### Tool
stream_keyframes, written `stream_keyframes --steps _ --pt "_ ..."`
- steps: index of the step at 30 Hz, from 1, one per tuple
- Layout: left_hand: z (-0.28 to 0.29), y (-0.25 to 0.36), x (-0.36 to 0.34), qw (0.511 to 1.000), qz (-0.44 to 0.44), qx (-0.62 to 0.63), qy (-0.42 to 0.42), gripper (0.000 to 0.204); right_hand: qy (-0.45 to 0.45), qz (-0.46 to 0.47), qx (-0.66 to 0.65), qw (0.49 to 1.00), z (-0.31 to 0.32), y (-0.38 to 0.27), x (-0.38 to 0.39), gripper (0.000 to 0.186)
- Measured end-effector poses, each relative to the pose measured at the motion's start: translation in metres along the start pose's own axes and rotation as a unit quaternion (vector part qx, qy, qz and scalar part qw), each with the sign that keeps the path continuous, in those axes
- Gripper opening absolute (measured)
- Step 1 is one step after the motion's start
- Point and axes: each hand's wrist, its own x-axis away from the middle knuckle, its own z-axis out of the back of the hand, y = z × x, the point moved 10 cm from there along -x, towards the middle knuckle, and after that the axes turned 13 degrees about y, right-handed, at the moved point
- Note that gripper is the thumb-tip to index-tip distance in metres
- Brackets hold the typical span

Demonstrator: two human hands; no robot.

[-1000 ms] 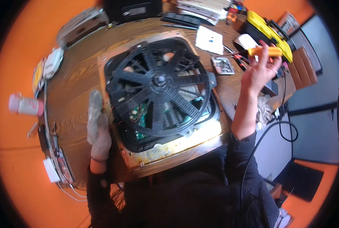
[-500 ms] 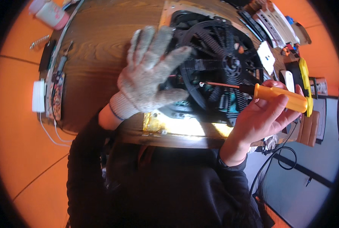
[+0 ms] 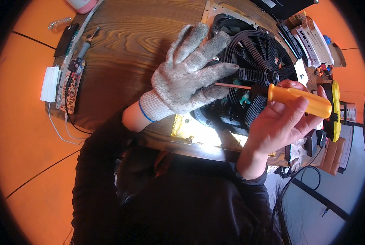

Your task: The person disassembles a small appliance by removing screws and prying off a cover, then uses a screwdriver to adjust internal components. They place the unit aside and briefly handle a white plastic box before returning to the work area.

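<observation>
My left hand, in a soiled grey-white knit glove, has its fingers spread beside and partly over a round black machine part with ribbed spokes. My bare right hand grips a screwdriver by its yellow handle. The shaft points left, and its tip is hidden at the gloved thumb and forefinger. The part rests on a pale metal plate, brightly lit along its near edge. Whether the gloved fingers touch the tip or a screw cannot be made out.
On the left of the wooden table lie a soldering iron, a patterned strip and a white adapter with cords. Stacked white devices stand at the far right. A yellow-and-black object sits beyond my right hand.
The view has shifted, so the table sits further right. My gloved hand has come closer to the screwdriver, whose tip, earlier visible with a small screw on it, is now covered.
</observation>
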Motion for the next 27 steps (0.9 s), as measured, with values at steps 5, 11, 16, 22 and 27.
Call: stream_keyframes --steps 5,11,16,22,27 --pt "-0.003 -0.029 0.002 0.951 0.182 0.247 0.041 0.026 -0.031 -0.004 -0.015 0.999 -0.004 0.002 0.0 0.042" --pt "-0.01 -0.094 0.026 0.561 0.449 0.646 0.256 0.04 -0.104 0.039 0.009 0.994 -0.02 -0.01 0.012 0.027" --pt "-0.029 -0.09 0.026 0.354 0.477 0.762 0.256 0.045 -0.233 0.026 0.024 0.972 -0.05 -0.007 0.046 0.037" --pt "-0.031 -0.076 0.022 0.331 0.469 0.785 0.233 0.042 -0.289 -0.012 0.038 0.956 -0.058 0.005 0.064 0.045" --pt "-0.031 -0.07 0.02 0.353 0.468 0.786 0.194 0.046 -0.29 -0.033 0.029 0.956 -0.059 0.013 0.066 0.051"
